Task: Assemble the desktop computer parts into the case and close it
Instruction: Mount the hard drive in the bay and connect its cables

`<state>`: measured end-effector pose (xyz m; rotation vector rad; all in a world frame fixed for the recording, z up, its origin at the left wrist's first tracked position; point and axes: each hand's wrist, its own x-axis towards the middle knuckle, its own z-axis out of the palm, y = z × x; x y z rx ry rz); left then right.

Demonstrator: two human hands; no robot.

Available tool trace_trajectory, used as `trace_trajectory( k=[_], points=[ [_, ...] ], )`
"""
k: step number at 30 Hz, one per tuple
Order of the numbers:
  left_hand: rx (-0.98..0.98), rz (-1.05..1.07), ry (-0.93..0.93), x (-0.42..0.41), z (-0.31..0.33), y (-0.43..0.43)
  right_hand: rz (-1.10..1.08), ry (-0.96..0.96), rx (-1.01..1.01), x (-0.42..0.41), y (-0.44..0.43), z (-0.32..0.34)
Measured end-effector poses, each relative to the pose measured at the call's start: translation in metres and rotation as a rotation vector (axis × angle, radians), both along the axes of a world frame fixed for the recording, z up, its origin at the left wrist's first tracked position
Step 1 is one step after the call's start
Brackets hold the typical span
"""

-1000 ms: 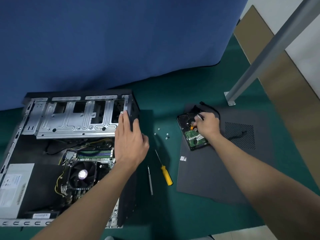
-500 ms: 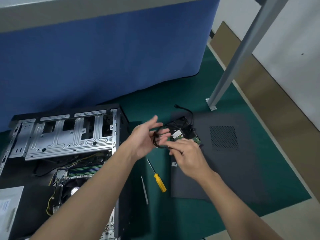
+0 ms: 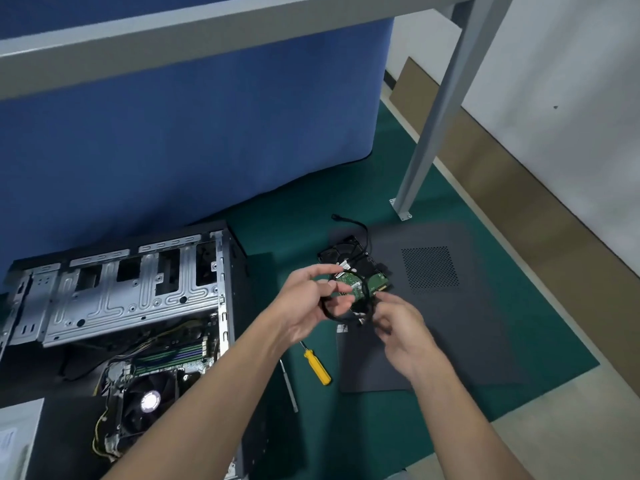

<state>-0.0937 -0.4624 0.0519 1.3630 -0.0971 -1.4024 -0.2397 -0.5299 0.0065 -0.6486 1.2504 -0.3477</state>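
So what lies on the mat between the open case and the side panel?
In the head view: a yellow-handled screwdriver and a slim grey tool, both on the green mat.

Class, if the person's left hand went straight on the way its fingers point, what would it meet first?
The left hand points rightwards, at the looped black cable it holds; past that, probably the black hard drive with green circuit board, though depth is unclear.

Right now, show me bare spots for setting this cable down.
Free: the dark grey side panel below its perforated vent; green mat between that panel and the mat's near edge. Crowded: between panel and open computer case, where a yellow-handled screwdriver and slim grey screwdriver lie.
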Motion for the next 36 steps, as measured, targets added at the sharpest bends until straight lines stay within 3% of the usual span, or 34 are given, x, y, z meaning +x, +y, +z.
trace_trajectory(
  k=[3,7,12,15,17,20,22,25,30,34,36],
  points=[
    [-0.052,-0.134,-0.052,-0.005,0.003,0.006,-0.172,-0.038,0.096,0.006,-0.018,-0.002],
    [-0.105,-0.319,-0.122,-0.019,0.005,0.009,0.020,0.220,-0.044,0.015,-0.039,-0.018],
    [-0.092,-0.562,-0.215,-0.036,0.001,0.007,0.009,0.168,0.155,0.016,-0.057,-0.026],
    [-0.024,-0.653,-0.327,-0.044,-0.007,0.005,-0.099,0.124,0.166,0.022,-0.064,-0.033],
    [0.059,-0.645,-0.408,-0.045,-0.017,0.005,-0.153,0.181,0.007,0.029,-0.071,-0.041],
    [0.151,-0.671,-0.543,-0.040,-0.029,0.006,0.194,0.654,-0.544,0.035,-0.084,-0.054],
    [0.194,-0.629,-0.585,-0.035,-0.033,0.007,0.555,0.908,-0.796,0.042,-0.086,-0.060],
    [0.283,-0.407,-0.585,-0.024,-0.039,0.008,0.957,1.121,-0.957,0.057,-0.076,-0.071],
    [0.382,-0.100,-0.456,-0.002,-0.040,0.009,1.097,1.208,-0.933,0.063,-0.064,-0.090],
    [0.410,-0.005,-0.409,0.007,-0.043,0.009,1.072,1.091,-0.896,0.059,-0.071,-0.089],
    [0.424,0.025,-0.381,0.008,-0.045,0.005,1.102,0.966,-0.778,0.055,-0.079,-0.080]
  ],
)
